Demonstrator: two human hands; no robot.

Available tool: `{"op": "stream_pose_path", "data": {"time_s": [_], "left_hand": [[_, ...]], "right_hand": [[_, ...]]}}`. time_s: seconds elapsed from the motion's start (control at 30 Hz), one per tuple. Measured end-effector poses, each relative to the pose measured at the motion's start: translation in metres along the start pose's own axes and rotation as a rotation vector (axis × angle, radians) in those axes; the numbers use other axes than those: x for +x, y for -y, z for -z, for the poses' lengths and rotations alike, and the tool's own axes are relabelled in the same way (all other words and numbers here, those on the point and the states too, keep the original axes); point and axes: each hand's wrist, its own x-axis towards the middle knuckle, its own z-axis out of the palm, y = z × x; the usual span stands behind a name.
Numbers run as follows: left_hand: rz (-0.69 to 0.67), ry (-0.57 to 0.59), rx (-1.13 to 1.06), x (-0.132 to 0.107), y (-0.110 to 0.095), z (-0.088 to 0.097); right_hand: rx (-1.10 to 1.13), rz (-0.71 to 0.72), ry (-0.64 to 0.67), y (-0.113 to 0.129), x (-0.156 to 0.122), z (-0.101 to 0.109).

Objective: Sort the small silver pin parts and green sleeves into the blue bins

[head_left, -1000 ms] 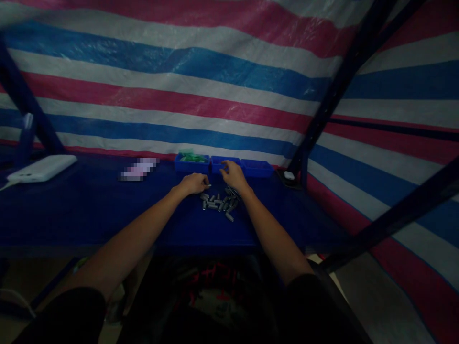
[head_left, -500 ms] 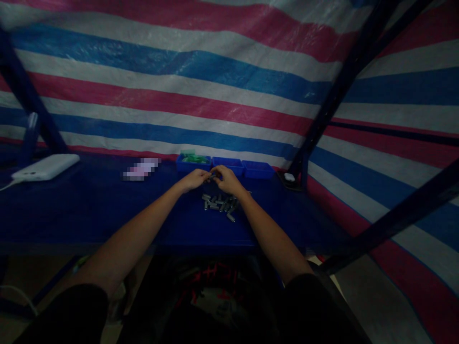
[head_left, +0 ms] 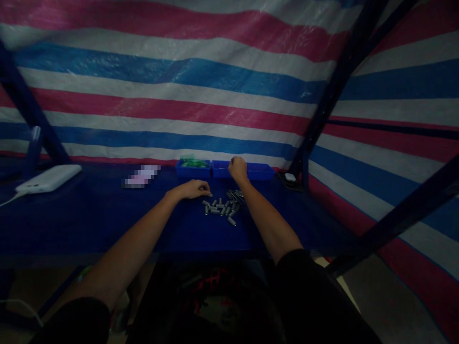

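Several small grey metal cylinders (head_left: 222, 209) lie loosely scattered on the blue table, with a bunch of thin metal pins (head_left: 235, 196) at their far right. At the far left edge of this pile is my left hand (head_left: 193, 189), its thumb and fingers pinched on a small grey cylinder (head_left: 210, 195) that barely shows at the tips. My right hand (head_left: 238, 169) is closed above the front of the middle blue bin (head_left: 220, 169). Its fingertips point away from me, so whatever they hold is hidden.
A blue bin (head_left: 182, 173) with green pieces stands left of the middle one; another blue bin (head_left: 261, 172) adjoins it on the right. A white power bank (head_left: 50, 178) with a cable lies far left. A white case (head_left: 290, 177) rests on a dark flat object by the right post.
My hands were together in front of the bins and have parted. The left came back toward me to the cylinders; the right moved right and away, over the middle bin, uncovering the pins.
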Motion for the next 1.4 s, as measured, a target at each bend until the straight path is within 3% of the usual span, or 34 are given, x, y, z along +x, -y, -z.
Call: {"op": "stream_pose_path", "data": {"time_s": [0.17,0.33,0.47,0.63,0.87,1.07,1.2,1.4], "left_hand": [[-0.027,0.017,0.074,0.002,0.002,0.003],[0.022,0.024,0.091,0.002,0.008,0.005],[0.033,-0.031,0.055,0.006,0.006,0.000],[0.033,-0.137,-0.088,0.005,-0.003,0.002],[0.021,-0.188,-0.347,0.005,-0.010,0.003],[0.082,-0.231,-0.384,0.004,-0.014,0.005],[0.100,-0.101,-0.359,-0.006,-0.016,0.014],[-0.024,0.278,-0.223,-0.015,-0.007,0.016]], "right_hand": [[0.082,-0.103,0.025,0.001,-0.009,-0.001],[0.286,0.198,0.113,0.004,-0.052,0.012],[0.348,0.337,0.207,0.010,-0.071,0.014],[0.352,0.485,0.232,0.016,-0.073,0.007],[0.392,0.522,0.181,0.016,-0.073,0.013],[0.363,0.515,0.154,0.018,-0.075,0.019],[0.252,0.431,0.099,0.014,-0.065,0.022],[0.061,0.054,-0.008,-0.005,-0.026,0.021]]}}
